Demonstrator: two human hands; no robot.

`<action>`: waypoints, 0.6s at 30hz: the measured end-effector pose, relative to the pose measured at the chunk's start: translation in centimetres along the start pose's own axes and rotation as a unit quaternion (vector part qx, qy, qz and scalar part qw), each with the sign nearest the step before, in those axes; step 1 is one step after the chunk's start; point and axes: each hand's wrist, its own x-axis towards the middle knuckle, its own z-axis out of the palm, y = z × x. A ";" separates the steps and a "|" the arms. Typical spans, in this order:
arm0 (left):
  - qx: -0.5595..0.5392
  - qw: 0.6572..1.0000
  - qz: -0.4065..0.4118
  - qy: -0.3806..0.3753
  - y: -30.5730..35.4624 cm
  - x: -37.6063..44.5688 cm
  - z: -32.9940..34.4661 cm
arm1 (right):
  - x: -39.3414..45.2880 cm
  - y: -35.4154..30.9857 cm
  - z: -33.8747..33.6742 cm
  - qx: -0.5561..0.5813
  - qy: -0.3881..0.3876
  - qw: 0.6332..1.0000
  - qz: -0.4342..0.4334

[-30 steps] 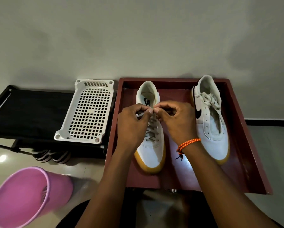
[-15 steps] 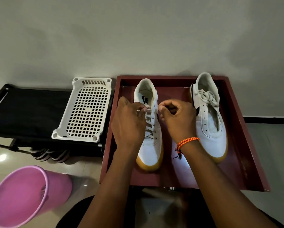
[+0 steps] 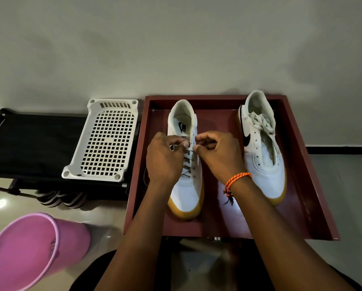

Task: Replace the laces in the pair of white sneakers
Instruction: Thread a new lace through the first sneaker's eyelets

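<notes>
Two white sneakers with tan soles stand in a dark red tray (image 3: 301, 164), toes toward me. The left sneaker (image 3: 186, 192) has a grey lace (image 3: 188, 162) crossed through its lower eyelets. My left hand (image 3: 164, 158) pinches the lace at the shoe's left upper eyelets. My right hand (image 3: 216, 154), with an orange cord on the wrist, pinches the lace at the right upper eyelets. The right sneaker (image 3: 264, 162) has bare eyelets, and a loose pale lace (image 3: 261, 121) lies bunched in its opening.
A white perforated plastic basket (image 3: 106, 141) lies on a black rack (image 3: 29, 143) left of the tray. A pink bucket (image 3: 29, 250) stands on the floor at lower left. Striped footwear (image 3: 62, 199) sits under the rack. A grey wall runs behind everything.
My hands parted a little half a second ago and now meet again over the left sneaker's upper eyelets. The shoes and tray stay in place.
</notes>
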 end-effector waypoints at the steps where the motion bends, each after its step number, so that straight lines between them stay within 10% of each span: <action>1: -0.011 1.000 -0.007 -0.006 -0.1 0.1 0.0 | 0.0 -0.1 -0.1 0.001 -0.001 1.000 0.000; 18: -0.015 1.000 0.005 -0.024 -0.5 -0.1 0.5 | -0.4 0.1 -0.8 -0.038 -0.025 0.998 -0.040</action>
